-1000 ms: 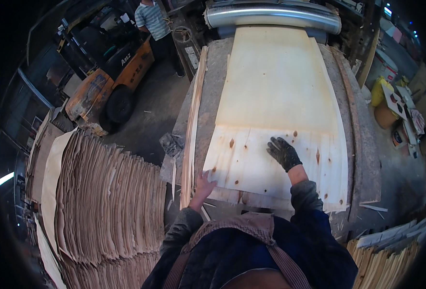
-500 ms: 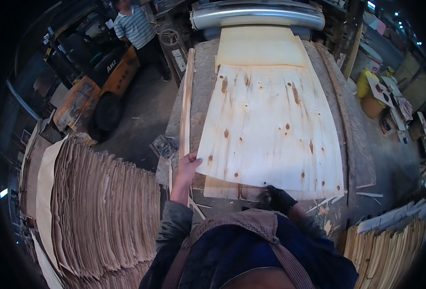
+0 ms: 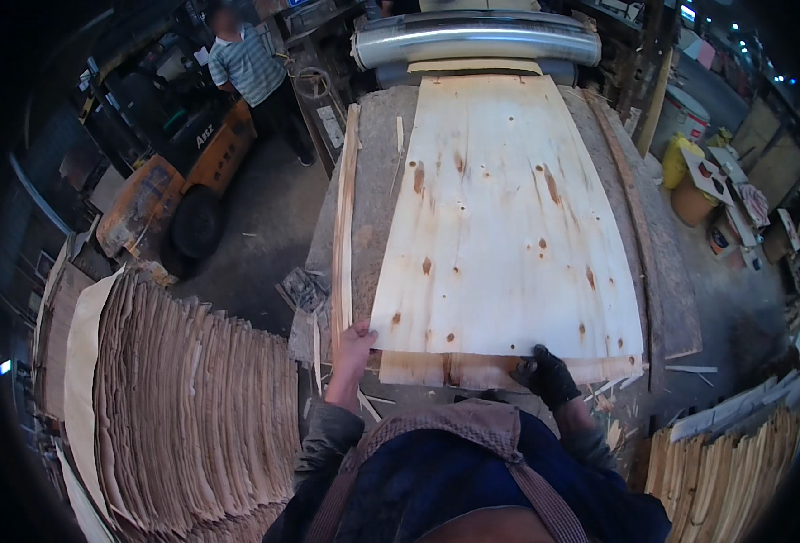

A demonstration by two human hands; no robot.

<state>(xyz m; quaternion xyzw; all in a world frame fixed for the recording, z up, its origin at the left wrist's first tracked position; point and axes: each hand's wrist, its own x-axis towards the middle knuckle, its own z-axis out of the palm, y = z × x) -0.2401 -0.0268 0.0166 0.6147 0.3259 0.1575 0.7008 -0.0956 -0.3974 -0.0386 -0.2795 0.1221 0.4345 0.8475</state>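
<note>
A long pale wood veneer sheet (image 3: 500,226) with brown knots lies on the table in front of me, its far end close to a shiny metal roller (image 3: 477,43). My bare left hand (image 3: 356,344) pinches its near left corner. My right hand (image 3: 547,376), in a black glove, is closed at the near edge, right of the middle, with the fingertips on the sheet. Under that edge another veneer sheet (image 3: 409,369) sticks out toward me. Part of a further sheet (image 3: 475,66) shows at the roller.
A tall stack of veneer sheets (image 3: 201,407) stands at my left, another stack (image 3: 726,475) at my right. Wooden strips (image 3: 347,217) border the table (image 3: 377,172). An orange forklift (image 3: 165,185) and a person in a striped shirt (image 3: 246,68) are at the far left.
The sheet ahead has passed mostly under the roller. The knotted sheet's far end now shows near the roller, and its near edge lies flatter. My right hand has shifted right, my left slightly nearer.
</note>
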